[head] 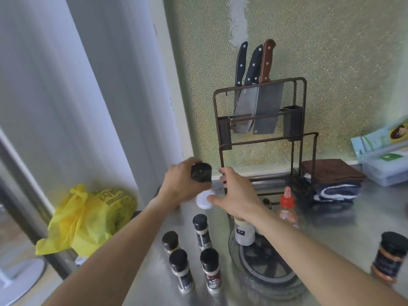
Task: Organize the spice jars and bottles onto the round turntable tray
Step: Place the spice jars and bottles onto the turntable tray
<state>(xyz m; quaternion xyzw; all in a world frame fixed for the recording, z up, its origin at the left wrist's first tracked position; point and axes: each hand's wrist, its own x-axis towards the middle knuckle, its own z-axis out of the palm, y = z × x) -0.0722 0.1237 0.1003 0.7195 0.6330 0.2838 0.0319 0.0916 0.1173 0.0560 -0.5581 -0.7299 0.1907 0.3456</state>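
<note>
My left hand point(181, 188) grips a black-capped jar point(201, 172), lifted above the steel counter near the back wall. My right hand point(237, 194) reaches beside it, its thumb touching a white-capped container point(203, 200) below. The clear round turntable tray point(268, 269) lies under my right forearm, with a white bottle point(244, 233) standing on its far edge. Several black-capped spice jars point(199, 231) point(170, 241) point(181, 270) point(210, 270) stand on the counter left of the tray. One larger jar point(388, 257) stands far right. A red-capped sauce bottle point(288, 208) sits behind the tray.
A metal knife rack point(262, 111) with several knives stands against the back wall. Folded towels point(333, 182) lie to its right, plastic boxes point(384, 164) beyond. A yellow plastic bag point(88, 217) sits off the counter's left edge.
</note>
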